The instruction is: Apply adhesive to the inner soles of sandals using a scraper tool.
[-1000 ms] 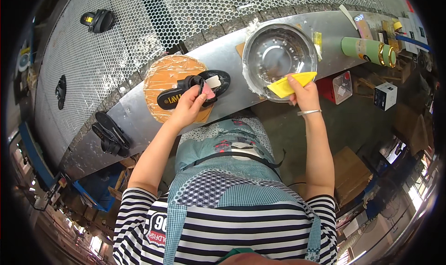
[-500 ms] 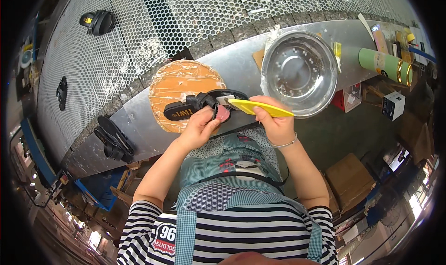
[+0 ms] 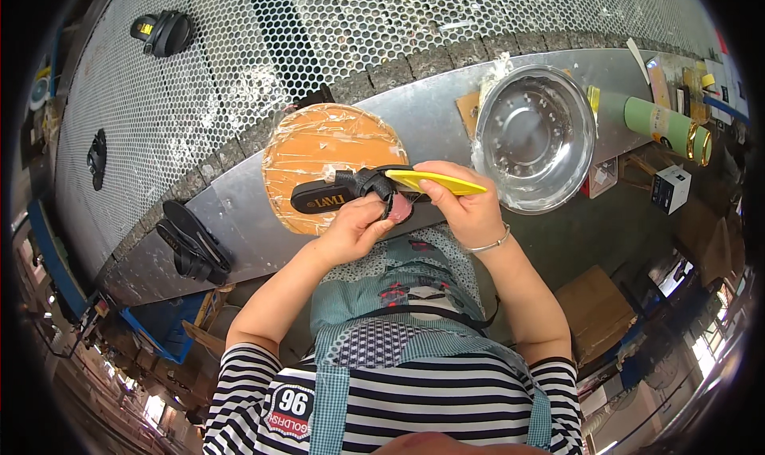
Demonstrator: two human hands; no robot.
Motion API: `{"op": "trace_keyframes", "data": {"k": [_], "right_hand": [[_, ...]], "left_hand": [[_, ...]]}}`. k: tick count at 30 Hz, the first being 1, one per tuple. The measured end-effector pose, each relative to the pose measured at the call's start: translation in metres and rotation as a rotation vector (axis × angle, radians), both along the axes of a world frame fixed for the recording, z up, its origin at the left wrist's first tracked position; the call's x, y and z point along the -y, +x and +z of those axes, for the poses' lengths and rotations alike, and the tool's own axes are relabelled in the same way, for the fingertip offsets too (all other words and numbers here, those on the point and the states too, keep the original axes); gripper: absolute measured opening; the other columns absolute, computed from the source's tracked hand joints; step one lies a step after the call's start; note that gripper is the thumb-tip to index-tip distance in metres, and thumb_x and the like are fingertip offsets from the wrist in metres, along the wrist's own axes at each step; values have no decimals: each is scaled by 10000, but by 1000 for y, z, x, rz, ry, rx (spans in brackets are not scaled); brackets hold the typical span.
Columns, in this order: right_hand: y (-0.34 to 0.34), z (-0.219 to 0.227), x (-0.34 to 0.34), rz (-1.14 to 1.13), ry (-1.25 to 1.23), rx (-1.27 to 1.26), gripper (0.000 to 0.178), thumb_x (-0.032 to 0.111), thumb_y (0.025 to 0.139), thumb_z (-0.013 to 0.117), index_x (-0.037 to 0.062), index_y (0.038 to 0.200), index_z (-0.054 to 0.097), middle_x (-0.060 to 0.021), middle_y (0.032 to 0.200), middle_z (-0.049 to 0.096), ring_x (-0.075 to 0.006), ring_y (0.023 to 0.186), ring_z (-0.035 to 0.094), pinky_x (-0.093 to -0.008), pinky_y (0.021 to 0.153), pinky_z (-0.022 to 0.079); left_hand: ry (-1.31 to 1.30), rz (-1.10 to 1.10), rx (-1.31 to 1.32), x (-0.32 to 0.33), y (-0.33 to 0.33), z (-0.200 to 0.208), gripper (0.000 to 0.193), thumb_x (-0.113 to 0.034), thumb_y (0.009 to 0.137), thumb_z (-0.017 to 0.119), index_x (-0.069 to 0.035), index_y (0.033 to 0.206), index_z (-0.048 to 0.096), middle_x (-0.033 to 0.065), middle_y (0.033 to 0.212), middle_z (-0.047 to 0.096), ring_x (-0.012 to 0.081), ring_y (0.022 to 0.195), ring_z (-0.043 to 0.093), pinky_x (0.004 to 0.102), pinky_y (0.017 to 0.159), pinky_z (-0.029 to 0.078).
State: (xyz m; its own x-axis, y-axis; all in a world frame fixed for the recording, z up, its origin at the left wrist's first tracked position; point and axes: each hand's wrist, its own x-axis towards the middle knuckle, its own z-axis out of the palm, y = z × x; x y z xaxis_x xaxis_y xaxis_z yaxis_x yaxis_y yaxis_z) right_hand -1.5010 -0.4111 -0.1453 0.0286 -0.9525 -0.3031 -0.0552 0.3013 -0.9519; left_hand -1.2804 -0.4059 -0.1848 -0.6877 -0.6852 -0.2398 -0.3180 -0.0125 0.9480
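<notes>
**Black sandal held over the orange disc, yellow scraper laid across it**

Left hand (image 3: 358, 225) clamped on the near end of a black sandal (image 3: 339, 194), thumb and fingers wrapped around its strap and heel. Right hand (image 3: 462, 208) closed on a flat yellow scraper (image 3: 442, 183), blade laid across the sandal's strap, tip pointing right. Both hands close together, nearly touching, just above the near edge of the metal tabletop (image 3: 430, 116). Sandal lying partly over a round orange disc (image 3: 327, 148) wrapped in clear tape, toe pointing left. Something pinkish (image 3: 400, 208) showing between the two hands; cannot tell what it is. Just right of the hands, a shiny steel bowl (image 3: 535, 136) on the tabletop. Further right, a green cylinder (image 3: 665, 127) with a gold end, lying on its side. Beyond the tabletop, a perforated mesh surface (image 3: 319, 33) carrying more black sandals: one far left (image 3: 163, 33), one at the left edge (image 3: 96, 158), and a pair (image 3: 191, 244) near left
</notes>
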Motion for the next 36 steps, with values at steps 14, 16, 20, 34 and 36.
{"op": "trace_keyframes", "data": {"k": [14,16,20,34,36], "right_hand": [[-18,-2,-16,17,-66,-2,176,77,867,629,-4,1020,662,-131,942,686,-201,827,661,-281,717,506],[-19,-1,-17,25,-159,-40,174,66,861,631,-4,1018,662,-135,927,684,-215,807,660,-285,704,503],[-22,-2,-16,-51,-147,-39,177,69,860,635,-7,1017,660,-128,918,688,-206,794,663,-278,706,504],[-29,-18,-10,15,-233,-58,168,21,860,618,-11,1020,659,-122,933,681,-193,799,645,-272,700,490],[-32,-18,-9,25,-255,-68,168,19,853,624,-9,1014,661,-124,929,681,-203,793,646,-275,697,491]], "left_hand": [[110,59,-41,19,-14,-6,179,-140,906,559,0,1001,615,115,902,576,253,843,575,332,783,456],[107,53,-60,20,-15,-10,182,-138,913,553,5,1010,612,107,899,574,232,834,569,316,779,452],[165,53,-47,20,-14,-18,188,-141,916,554,6,1018,611,100,886,567,212,824,558,302,771,446],[272,61,-38,32,-31,-17,199,-134,935,537,0,1061,615,78,964,605,153,904,568,275,830,440],[294,44,-22,38,-36,-13,188,-127,938,535,1,1054,608,72,969,608,146,908,567,274,832,440]]}}
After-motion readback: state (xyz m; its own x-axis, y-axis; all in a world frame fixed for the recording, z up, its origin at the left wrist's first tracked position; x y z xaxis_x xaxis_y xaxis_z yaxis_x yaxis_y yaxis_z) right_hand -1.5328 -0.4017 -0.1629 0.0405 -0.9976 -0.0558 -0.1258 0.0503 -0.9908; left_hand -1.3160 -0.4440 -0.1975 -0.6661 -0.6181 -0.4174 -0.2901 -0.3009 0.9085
